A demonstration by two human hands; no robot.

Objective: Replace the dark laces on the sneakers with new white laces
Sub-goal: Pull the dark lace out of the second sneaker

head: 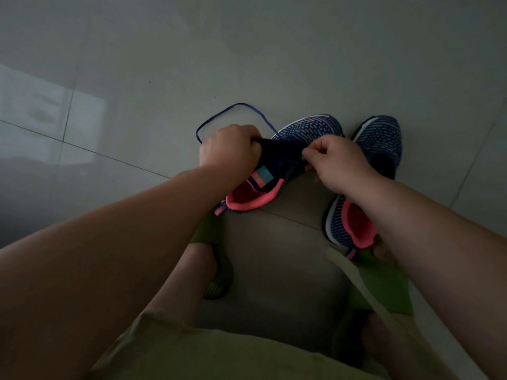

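The pale grey tiled floor [137, 64] fills the upper and left parts of the view, with thin grout lines crossing it and a bright reflected patch at the left edge. Broad open floor lies ahead of and to the left of the shoes.

The person's bare forearms reach forward from the bottom corners. Below them sit the olive-green shorts [219, 357], a bare knee, and green sandals [216, 286] on the feet, which crowd the floor just behind the shoes.

Two navy-blue knit sneakers with white-dotted uppers and coral-pink linings stand side by side, toes pointing away. The left sneaker [307, 133] is tilted, its heel raised near the left foot. The right sneaker [381, 138] lies on the floor just beside it, partly covered by the right forearm.

The left hand [229, 146] is curled into a fist, gripping the dark tongue area of the left sneaker at its left side. The right hand [337, 160] pinches the same sneaker's dark upper edge between thumb and forefinger at its right side.

A thin dark-blue shoelace [238, 105] arcs in a loop over the floor beyond the left hand, running from the fist round to the toe of the left sneaker. Whether it is still threaded cannot be told.

A pale strip [354, 275] lies diagonally by the right foot; its nature is unclear.
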